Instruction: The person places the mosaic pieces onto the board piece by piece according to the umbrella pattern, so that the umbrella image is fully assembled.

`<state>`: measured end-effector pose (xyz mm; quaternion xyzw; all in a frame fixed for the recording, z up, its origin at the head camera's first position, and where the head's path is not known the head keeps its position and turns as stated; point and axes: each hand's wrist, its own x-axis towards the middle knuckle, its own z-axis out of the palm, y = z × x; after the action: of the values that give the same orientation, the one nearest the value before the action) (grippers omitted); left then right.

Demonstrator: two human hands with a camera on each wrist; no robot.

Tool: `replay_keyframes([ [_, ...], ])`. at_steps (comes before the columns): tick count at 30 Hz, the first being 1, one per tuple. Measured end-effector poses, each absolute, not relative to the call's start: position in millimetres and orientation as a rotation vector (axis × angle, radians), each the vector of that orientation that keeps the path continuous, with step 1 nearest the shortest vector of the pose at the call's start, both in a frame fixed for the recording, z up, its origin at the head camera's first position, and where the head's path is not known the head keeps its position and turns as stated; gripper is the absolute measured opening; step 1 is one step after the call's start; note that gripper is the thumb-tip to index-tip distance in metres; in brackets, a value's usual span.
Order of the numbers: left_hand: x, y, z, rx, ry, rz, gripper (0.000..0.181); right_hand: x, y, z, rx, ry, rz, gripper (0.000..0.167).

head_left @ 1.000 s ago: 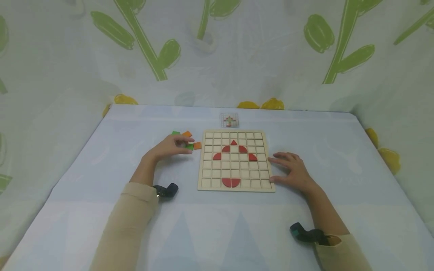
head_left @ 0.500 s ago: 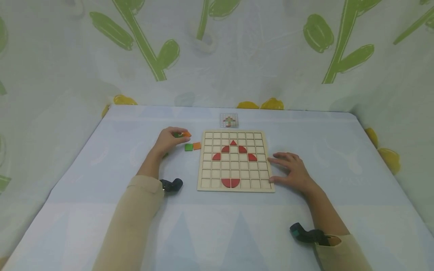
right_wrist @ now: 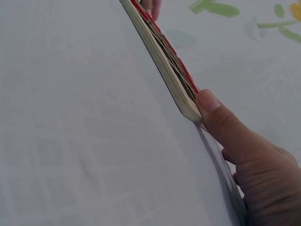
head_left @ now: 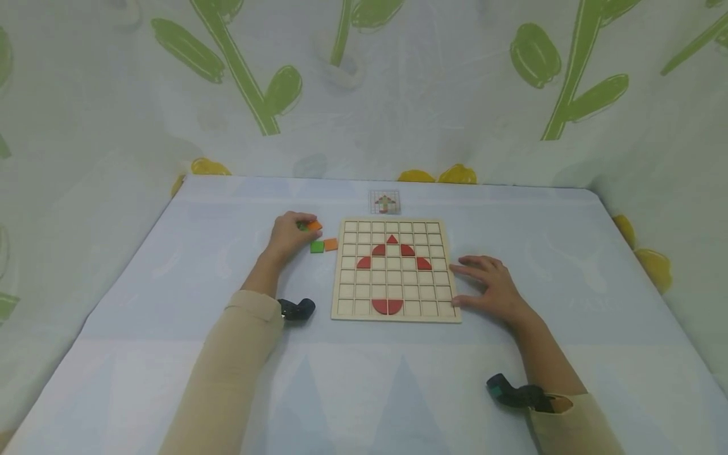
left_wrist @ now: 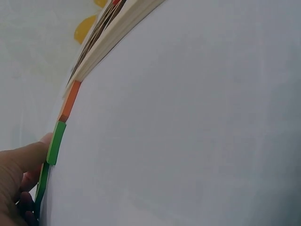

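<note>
In the head view, my left hand [head_left: 287,234] curls its fingers and thumb about a green tile [head_left: 302,225], mostly hidden. An orange tile [head_left: 314,225] lies right by the fingertips. Close below the thumb are another green tile [head_left: 316,247] and another orange tile [head_left: 330,244], side by side. On the table sits a wooden grid board [head_left: 394,275] with several red pieces set in its cells, among them a red triangle [head_left: 392,239] and red quarter-round pieces [head_left: 387,307]. My right hand [head_left: 491,287], fingers spread, rests its fingertips and thumb against the board's right edge.
Behind the board lies a small pattern card [head_left: 385,202] with a printed grid figure. The white table [head_left: 364,385] reaches back to a leaf-printed curtain [head_left: 432,95]. Dark wrist cameras jut from both sleeves.
My left hand has moved away from the nearer green tile to the back one, then slightly right. The back green tile has shifted right, closer to the orange tile. My right hand stays put.
</note>
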<state>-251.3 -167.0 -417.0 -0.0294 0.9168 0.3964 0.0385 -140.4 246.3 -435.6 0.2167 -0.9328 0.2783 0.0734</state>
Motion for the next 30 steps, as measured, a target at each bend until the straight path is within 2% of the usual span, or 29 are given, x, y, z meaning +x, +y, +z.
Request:
replay_keyframes([
  [10, -246, -161, -411, -0.027, 2.899, 1.096, 0.038, -141, 246, -433, 0.647, -2.811, 0.824, 0.064],
  [19, -240, -156, -415, -0.04, 2.839, 1.171, 0.036, -140, 245, -433, 0.619, -2.833, 0.835, 0.064],
  [30, -229, -150, -413, 0.108, 2.807, 1.311, 0.033, -140, 245, -433, 0.633, -2.821, 0.828, 0.064],
])
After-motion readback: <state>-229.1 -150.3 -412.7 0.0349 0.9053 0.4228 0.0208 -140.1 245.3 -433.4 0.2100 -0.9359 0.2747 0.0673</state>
